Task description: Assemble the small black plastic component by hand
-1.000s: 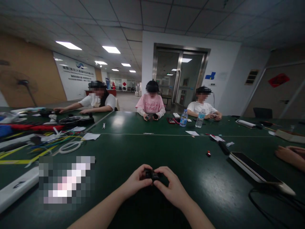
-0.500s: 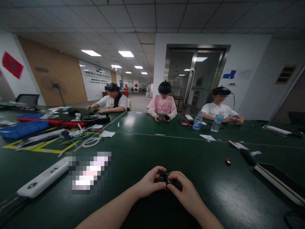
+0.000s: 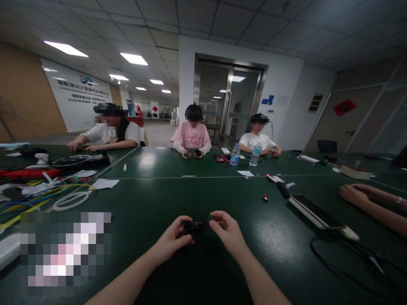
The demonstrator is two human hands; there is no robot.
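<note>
Low over the green table (image 3: 165, 195), my left hand (image 3: 178, 235) grips a small black object (image 3: 193, 227) between thumb and fingers. To its right, my right hand (image 3: 224, 224) pinches a small dark piece (image 3: 210, 218) at the fingertips. A narrow gap separates the piece from the black object. Both are too small and dark for me to make out their details. A small red and silver item (image 3: 265, 198) lies on the table beyond my right hand.
Cables (image 3: 71, 200) and a white paper (image 3: 104, 183) lie left. A phone-like device (image 3: 316, 212) and black cable (image 3: 337, 271) are right, near another person's hands (image 3: 352, 197). Bottles (image 3: 235, 154) stand ahead, before three seated people wearing headsets.
The view has turned right, bringing another person's arms into sight. My hands have moved apart, and the small piece in my right hand now shows separately from the black object.
</note>
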